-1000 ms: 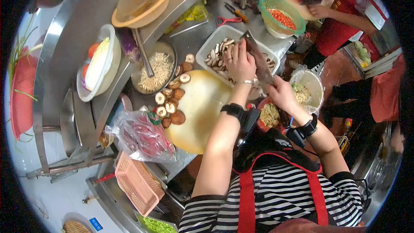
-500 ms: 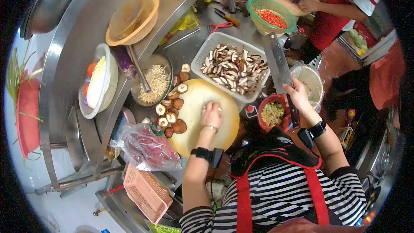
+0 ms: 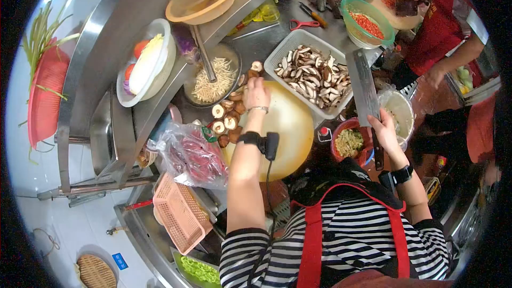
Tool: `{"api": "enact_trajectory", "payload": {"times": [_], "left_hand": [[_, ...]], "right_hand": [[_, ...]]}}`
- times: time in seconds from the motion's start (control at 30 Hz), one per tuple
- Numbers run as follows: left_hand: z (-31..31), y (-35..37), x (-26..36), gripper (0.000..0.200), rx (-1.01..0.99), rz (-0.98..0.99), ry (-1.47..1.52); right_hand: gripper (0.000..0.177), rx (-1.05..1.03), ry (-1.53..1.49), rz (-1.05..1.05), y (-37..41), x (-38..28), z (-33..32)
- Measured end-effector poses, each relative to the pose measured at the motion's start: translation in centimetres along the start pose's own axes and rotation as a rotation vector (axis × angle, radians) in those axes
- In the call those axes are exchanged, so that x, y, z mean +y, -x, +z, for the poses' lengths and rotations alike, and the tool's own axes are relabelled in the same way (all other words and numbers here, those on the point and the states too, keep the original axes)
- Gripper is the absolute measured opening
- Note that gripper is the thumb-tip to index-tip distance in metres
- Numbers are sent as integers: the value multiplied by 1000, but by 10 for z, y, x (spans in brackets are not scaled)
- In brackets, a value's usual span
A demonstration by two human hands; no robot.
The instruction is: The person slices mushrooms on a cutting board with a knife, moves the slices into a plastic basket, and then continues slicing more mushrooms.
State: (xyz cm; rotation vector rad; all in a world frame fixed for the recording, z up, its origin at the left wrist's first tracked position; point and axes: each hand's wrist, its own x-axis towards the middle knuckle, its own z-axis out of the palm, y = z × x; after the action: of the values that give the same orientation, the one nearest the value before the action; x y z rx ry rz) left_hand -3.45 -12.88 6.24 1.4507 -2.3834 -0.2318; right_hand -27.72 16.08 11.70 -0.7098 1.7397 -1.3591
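My left hand (image 3: pixel 257 95) is over the upper left edge of the round yellow cutting board (image 3: pixel 290 128), reaching the whole mushrooms (image 3: pixel 230 122) piled there. Its fingertips are partly hidden against the mushrooms, so its grip is unclear. In my right hand (image 3: pixel 385 130) is a cleaver (image 3: pixel 364 88), held by its dark handle with the blade pointing up and away, right of the board. Beyond the board sits a white basket (image 3: pixel 272 61) of sliced mushrooms (image 3: pixel 314 74). A bowl of pale strips (image 3: pixel 214 82) stands behind the whole mushrooms.
A plastic bag of red contents (image 3: pixel 192 154) lies left of the board. Below my right hand is a red container (image 3: pixel 349 141) of chopped food. A green bowl (image 3: pixel 368 24) of chopped red pepper stands farther back. At the upper right, a co-worker (image 3: pixel 437 26) holds another cleaver.
My left hand has moved from the middle of the board to the whole mushrooms at its left edge. The view has shifted. My right hand still holds the cleaver.
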Motion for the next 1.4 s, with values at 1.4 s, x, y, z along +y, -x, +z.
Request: {"api": "enact_trajectory", "payload": {"times": [1.4], "left_hand": [[33, -64, -47, 27, -11, 306, -186]], "right_hand": [[24, -446, 1042, -171, -4, 47, 111]]}}
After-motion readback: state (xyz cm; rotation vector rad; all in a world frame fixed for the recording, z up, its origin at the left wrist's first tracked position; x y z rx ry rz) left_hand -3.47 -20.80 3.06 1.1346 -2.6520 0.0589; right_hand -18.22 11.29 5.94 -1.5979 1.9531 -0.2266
